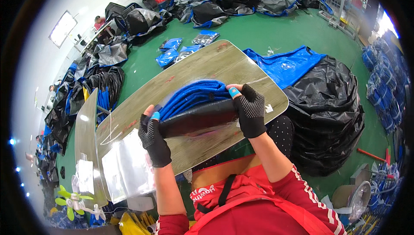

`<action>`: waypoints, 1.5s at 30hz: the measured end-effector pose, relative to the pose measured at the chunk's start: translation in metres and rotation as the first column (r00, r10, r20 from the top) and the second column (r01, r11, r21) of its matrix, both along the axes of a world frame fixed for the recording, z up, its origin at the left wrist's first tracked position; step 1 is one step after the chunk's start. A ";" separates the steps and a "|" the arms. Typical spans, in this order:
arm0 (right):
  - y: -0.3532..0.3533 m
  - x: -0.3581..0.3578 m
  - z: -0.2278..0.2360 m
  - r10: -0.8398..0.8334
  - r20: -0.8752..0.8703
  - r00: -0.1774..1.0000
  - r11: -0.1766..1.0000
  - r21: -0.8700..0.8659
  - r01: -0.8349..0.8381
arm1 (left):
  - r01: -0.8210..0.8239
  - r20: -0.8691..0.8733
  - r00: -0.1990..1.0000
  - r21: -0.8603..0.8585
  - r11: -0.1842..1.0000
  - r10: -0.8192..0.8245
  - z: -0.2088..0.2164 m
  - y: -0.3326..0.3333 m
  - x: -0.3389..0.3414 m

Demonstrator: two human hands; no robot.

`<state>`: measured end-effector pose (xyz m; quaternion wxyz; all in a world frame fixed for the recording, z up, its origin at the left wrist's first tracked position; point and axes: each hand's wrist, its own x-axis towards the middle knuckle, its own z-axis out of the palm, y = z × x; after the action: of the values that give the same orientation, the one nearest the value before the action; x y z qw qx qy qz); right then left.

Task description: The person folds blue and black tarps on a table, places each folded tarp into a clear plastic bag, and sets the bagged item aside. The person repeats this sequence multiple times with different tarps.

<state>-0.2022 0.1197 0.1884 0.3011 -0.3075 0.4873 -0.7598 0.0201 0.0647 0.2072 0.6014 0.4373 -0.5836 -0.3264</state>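
A folded black and blue sheet, which looks like coated tarp fabric, is held slightly tilted over the wood-patterned table. Its blue edges lie in several layers along the far side, with a smooth black fold nearer me. My left hand, in a black fingerless glove with rubber dots, grips the left end. At the right end my right hand, gloved alike, has its thumb on top of the blue layers. Most of the fingers are hidden beneath the bundle. Blue wraps show on both thumbs.
Clear plastic bags lie at the table's near left. A large black and blue tarp heap stands right of it. Several packed bundles rest on the green floor beyond. A green-bladed fan sits at lower left, a red rod at right.
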 end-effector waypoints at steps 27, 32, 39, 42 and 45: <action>0.046 -0.026 0.165 0.151 -0.452 0.879 0.887 -0.330 -0.322 | 0.297 -0.068 0.951 -0.061 0.953 -0.300 0.131 0.014 0.065; -0.052 -0.030 0.030 0.101 -0.817 0.568 0.965 0.220 0.145 | 0.462 -0.115 0.886 0.281 0.841 -0.449 -0.013 -0.077 0.059; -0.125 0.027 -0.057 -0.010 -0.991 0.130 0.941 -0.053 -0.334 | 0.438 -0.324 0.892 0.455 0.776 -0.314 -0.109 -0.113 0.051; -0.137 0.069 -0.011 0.210 -0.977 -0.026 0.874 0.199 -0.443 | 0.514 -0.315 0.854 0.391 0.763 -0.414 -0.094 -0.102 0.050; -0.157 0.076 -0.011 0.220 -0.970 -0.105 0.829 0.243 -0.504 | 0.477 -0.137 0.878 0.328 0.816 -0.458 -0.079 -0.089 0.050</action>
<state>-0.1262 -0.0376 0.1774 0.0390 -0.8927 0.3679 -0.2574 0.0702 -0.0248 0.1284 0.4296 0.3723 -0.5894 -0.5740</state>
